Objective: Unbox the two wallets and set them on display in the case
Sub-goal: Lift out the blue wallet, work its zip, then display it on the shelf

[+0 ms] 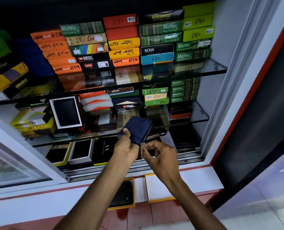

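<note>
Pinching the zipper pull [142, 144], the right hand's fingers [148, 146] are together on it, while the left hand [127, 149] clamps the navy zip wallet [136, 130] in front of the case's lower shelves. On the bench below, a black wallet [123, 193] sits boxed – the neighbouring tray [156, 186] is empty. A hard tug could twist the navy wallet loose.

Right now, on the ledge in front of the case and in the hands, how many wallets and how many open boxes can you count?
Wallets: 2, the blue wallet held in the left hand with the right hand at its zipper, and the black wallet lying in its box.
Open boxes: 2, the box with the wallet and the empty box.
Total: 4
</note>
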The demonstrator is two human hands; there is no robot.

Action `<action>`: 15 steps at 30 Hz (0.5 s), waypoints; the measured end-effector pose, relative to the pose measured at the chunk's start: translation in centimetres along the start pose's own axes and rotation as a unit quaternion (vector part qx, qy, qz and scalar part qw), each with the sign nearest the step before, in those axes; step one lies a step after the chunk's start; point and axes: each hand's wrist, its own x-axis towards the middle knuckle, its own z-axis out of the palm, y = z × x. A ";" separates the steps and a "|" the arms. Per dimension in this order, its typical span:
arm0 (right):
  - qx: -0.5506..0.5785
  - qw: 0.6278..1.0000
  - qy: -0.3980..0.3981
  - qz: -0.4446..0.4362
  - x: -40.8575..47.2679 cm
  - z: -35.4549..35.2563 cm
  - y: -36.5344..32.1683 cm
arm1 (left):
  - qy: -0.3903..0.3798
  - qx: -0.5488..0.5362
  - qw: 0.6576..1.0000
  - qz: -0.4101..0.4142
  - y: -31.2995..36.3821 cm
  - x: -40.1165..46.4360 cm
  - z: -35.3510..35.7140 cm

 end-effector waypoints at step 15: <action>-0.189 0.972 0.088 -0.113 1.3 -3.0 1.2 | -0.023 0.142 0.989 -0.012 2.2 -0.1 -5.8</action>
